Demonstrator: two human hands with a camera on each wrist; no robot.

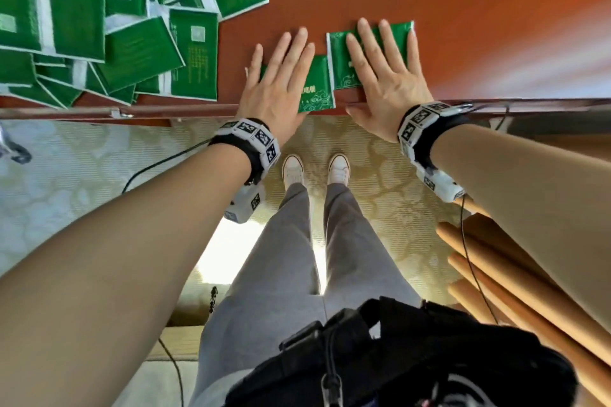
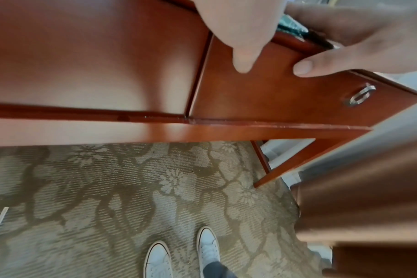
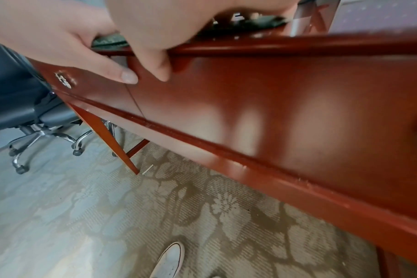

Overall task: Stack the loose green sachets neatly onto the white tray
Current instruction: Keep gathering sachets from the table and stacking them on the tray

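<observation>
Hardly anything looks done from where I stand. The left hand lies flat, fingers straight and spread, pressing one green sachet against the reddish wooden desk right at its near edge; nothing is gripped. The right hand does the same just to its 3 o'clock, fingers splayed over a second sachet, thumb hanging down over the desk's front edge. The two packets sit side by side, almost touching, not stacked. Off at 10 o'clock from the hands sprawls the loose heap of sachets, overlapping at all angles, some showing white-edged backs. I cannot pick out a white tray in any view; the white strips in the heap may be packet borders or something beneath, I can't tell. My reading is that the work is at its very start: two packets are pinned for gathering, the whole heap is left to square up, and the tray has yet to be found.
</observation>
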